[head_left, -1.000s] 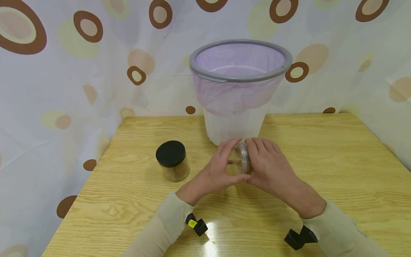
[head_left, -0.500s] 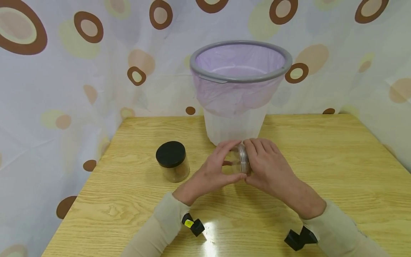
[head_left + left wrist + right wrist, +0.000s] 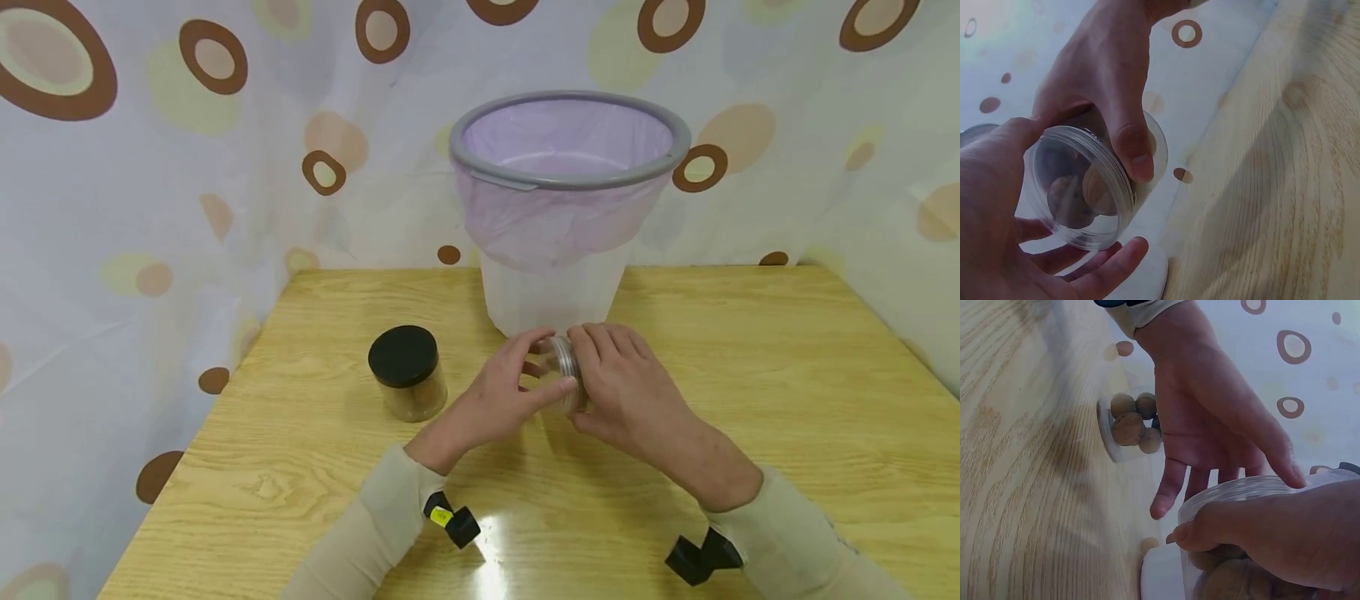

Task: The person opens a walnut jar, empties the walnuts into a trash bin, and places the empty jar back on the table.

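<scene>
"Behind everything, what hangs there?"

"A white cloth (image 3: 150,200) printed with brown, peach and pale yellow ovals. Before it lies a light wood-grain bench (image 3: 750,375)."

"And the biggest thing standing on that?"

"A tall, translucent white bin (image 3: 551,292) with a grey rim, toward the back. A thin lilac bag (image 3: 555,221) lines it and folds down over its upper wall."

"The hands?"

"Just in front of the bin. The right hand (image 3: 633,387) grips the body of a clear, round, ridged-neck jar (image 3: 564,354), tipped on its side with its ridged end toward the left hand (image 3: 502,396). That one's fingers spread loosely round the end, thumb at the rim; whether every fingertip touches, I cannot tell."

"Any other jar?"

"A clear, cylindrical, black-lidded jar (image 3: 408,372), upright on the bench, left of the hands."

"What's inside?"

"Round brown balls (image 3: 1071,203), several in each jar."
</scene>
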Tool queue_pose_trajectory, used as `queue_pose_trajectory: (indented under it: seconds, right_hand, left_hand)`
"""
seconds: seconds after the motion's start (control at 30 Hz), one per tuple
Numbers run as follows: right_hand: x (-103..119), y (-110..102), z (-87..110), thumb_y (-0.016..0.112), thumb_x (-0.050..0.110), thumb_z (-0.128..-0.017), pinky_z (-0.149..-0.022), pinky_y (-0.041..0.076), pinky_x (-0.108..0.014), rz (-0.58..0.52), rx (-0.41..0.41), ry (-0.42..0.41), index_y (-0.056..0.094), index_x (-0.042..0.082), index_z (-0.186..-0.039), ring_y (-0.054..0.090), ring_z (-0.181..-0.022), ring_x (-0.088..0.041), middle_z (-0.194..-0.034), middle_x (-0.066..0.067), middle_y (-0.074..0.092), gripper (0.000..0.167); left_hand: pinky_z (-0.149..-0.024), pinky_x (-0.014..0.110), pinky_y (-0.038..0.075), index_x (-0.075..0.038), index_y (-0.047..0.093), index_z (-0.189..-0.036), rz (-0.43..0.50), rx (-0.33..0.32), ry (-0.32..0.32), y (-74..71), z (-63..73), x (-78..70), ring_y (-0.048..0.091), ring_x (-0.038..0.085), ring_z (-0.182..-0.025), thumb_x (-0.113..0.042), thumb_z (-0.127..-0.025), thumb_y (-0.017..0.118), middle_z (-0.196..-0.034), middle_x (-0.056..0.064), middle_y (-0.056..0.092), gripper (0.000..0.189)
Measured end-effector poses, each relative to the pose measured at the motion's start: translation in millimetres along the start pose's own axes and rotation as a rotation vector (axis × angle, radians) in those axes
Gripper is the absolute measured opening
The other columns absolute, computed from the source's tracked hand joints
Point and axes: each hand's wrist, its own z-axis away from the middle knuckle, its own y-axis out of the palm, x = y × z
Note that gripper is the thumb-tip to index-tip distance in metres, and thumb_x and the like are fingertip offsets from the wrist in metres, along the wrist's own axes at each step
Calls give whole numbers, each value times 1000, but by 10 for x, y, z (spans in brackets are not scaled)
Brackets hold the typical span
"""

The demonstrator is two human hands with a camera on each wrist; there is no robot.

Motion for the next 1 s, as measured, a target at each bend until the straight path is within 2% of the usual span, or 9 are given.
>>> queue_pose_trajectory:
  seconds: [0.1, 0.17, 0.3, 0.4, 0.5, 0.83, 1.0]
  right_hand:
    - [-1, 0, 0, 91, 28, -58, -99, 46, -51, -3, 5, -3, 50, -7, -125, 56, -107, -38, -114, -21, 59, 86]
    - [-3, 1, 3, 91, 27, -59, -99, 46, -51, 1, 2, -3, 51, -8, -124, 57, -107, -39, -113, -21, 60, 84]
    - [-14, 7, 2, 91, 31, -61, -98, 47, -50, 11, -23, -6, 51, -8, -124, 58, -106, -39, -113, -22, 60, 84]
    - [-23, 7, -7, 93, 34, -59, -97, 48, -50, 16, -37, -13, 52, -8, -124, 58, -105, -39, -112, -21, 61, 87]
    - [-27, 2, -15, 93, 34, -58, -98, 48, -49, 19, -29, -18, 51, -6, -123, 57, -105, -38, -111, -20, 60, 87]
    - [-21, -3, -29, 92, 32, -58, -98, 48, -49, 46, -21, -32, 51, -6, -125, 57, -105, -38, -113, -20, 59, 88]
    - [-6, -15, -22, 90, 30, -60, -99, 46, -49, 37, 4, -13, 50, -6, -126, 56, -107, -37, -114, -20, 59, 85]
  left_hand:
    - [-79, 26, 57, -15, 32, -152, 14, 18, -61, -3, -15, -18, 60, 23, -115, -43, -95, 62, -144, 7, 46, 70]
    - [-81, 26, 57, -16, 27, -155, 29, 28, -55, 5, -17, -17, 57, 25, -120, -41, -94, 65, -148, 8, 42, 76]
    - [-87, 27, 56, -15, 20, -157, 19, 23, 74, 23, -13, -3, 48, 26, -130, -28, -88, 76, -152, 10, 33, 89]
    - [-89, 29, 57, -12, 25, -154, 8, 9, 171, 30, -16, 10, 47, 26, -131, -18, -84, 80, -150, 10, 34, 89]
    - [-88, 28, 57, -11, 29, -152, 8, -4, 186, 30, -15, 18, 49, 24, -129, -17, -84, 80, -147, 9, 37, 86]
    - [-85, 25, 57, -18, 34, -152, 130, -11, 35, 15, -11, 11, 52, 25, -128, -24, -86, 78, -147, 0, 41, 79]
    - [-86, 28, 57, -19, 36, -152, 101, -7, -53, -6, 2, -14, 56, 28, -125, -36, -91, 71, -146, 1, 46, 73]
